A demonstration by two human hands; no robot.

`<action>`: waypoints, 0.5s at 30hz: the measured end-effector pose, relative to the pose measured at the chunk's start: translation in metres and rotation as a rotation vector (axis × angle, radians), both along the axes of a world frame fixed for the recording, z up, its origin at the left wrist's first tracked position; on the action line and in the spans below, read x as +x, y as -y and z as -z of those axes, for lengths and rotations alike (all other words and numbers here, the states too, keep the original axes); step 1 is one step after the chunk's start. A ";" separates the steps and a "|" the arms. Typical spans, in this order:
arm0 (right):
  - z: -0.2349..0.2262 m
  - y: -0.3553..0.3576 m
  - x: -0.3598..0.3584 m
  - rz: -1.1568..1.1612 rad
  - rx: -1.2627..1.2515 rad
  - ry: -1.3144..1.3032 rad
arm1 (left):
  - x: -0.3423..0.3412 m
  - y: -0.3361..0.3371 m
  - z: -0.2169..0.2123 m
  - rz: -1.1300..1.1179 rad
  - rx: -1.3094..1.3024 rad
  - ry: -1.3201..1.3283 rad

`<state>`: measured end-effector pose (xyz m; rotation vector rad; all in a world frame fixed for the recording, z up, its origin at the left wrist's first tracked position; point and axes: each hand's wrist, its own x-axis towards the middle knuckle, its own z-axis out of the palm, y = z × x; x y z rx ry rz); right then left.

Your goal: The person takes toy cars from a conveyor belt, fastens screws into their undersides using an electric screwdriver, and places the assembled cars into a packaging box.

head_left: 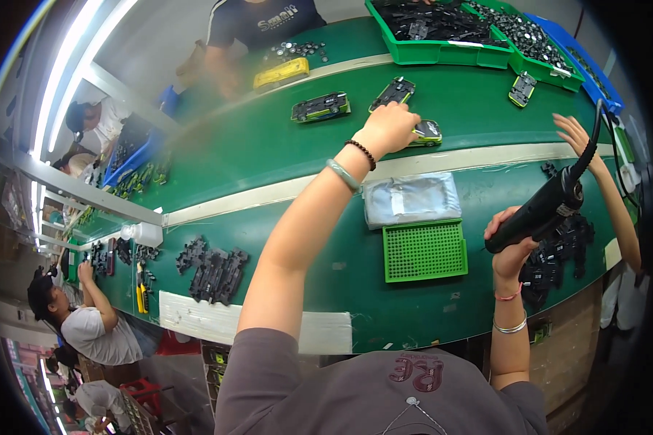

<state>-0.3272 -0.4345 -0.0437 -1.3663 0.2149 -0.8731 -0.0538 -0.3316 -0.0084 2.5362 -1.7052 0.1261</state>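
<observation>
Left hand [389, 129] is half curled at a green toy car [429, 133] on the green desk [479, 112], its grip unclear; a loose pinch could drop the car, or the knuckles could nudge the upturned toy car [394, 93] beside it. Right hand [514, 255] is wrapped around a black power tool [533, 221], whose cord [596, 134] could snag the co-worker's hand [577, 135] nearby.

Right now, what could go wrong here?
The cord of the black tool in the right hand might catch on another person's hand, which is close by. The left hand, at one green toy car, could nudge the upturned car near it.
</observation>
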 end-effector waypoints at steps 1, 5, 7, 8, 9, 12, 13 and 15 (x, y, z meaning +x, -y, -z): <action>0.000 0.000 0.000 0.006 0.002 0.016 | -0.002 0.002 0.000 0.008 -0.007 -0.002; 0.001 -0.001 0.003 -0.008 0.020 0.029 | 0.009 -0.035 0.012 0.004 -0.147 -0.092; 0.003 0.001 0.001 -0.036 0.036 0.014 | 0.023 -0.087 0.010 -0.075 -0.143 -0.102; 0.006 0.002 0.001 -0.049 0.050 -0.002 | 0.032 -0.121 0.008 -0.152 -0.120 -0.115; 0.009 0.003 -0.001 -0.039 0.066 0.020 | 0.040 -0.156 0.000 -0.259 -0.030 -0.119; 0.018 0.013 -0.005 -0.101 0.059 0.023 | 0.049 -0.285 -0.025 -0.617 0.115 0.085; 0.018 0.015 -0.006 -0.112 0.028 0.011 | 0.043 -0.335 -0.031 -0.659 0.059 0.122; 0.023 0.019 -0.004 -0.045 0.042 -0.019 | 0.008 -0.402 -0.049 -0.932 -0.072 -0.020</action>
